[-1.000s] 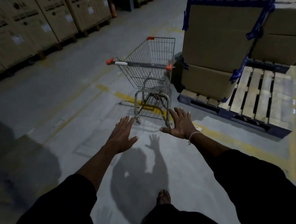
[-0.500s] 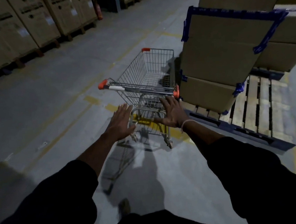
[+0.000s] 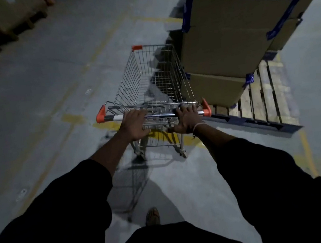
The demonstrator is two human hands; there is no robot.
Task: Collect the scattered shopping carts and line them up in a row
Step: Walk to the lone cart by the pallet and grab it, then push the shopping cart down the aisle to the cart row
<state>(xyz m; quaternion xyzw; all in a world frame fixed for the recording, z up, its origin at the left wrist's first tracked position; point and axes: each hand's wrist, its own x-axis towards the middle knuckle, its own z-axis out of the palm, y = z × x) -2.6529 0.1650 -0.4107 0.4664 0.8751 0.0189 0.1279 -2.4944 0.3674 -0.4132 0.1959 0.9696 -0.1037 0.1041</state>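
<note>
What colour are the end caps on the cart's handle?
Orange-red end caps on the shopping cart, clearest in the head view.

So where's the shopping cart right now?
In the head view the shopping cart stands centre frame, directly ahead of the person, beside the stacked boxes on its right, both hands on its handle.

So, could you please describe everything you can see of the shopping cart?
The shopping cart is a silver wire-mesh basket on a metal frame, upright on the grey floor, empty, orange caps at its corners and handle ends. Its right side stands close beside stacked cardboard boxes. The left hand and right hand grasp its handle bar.
</note>
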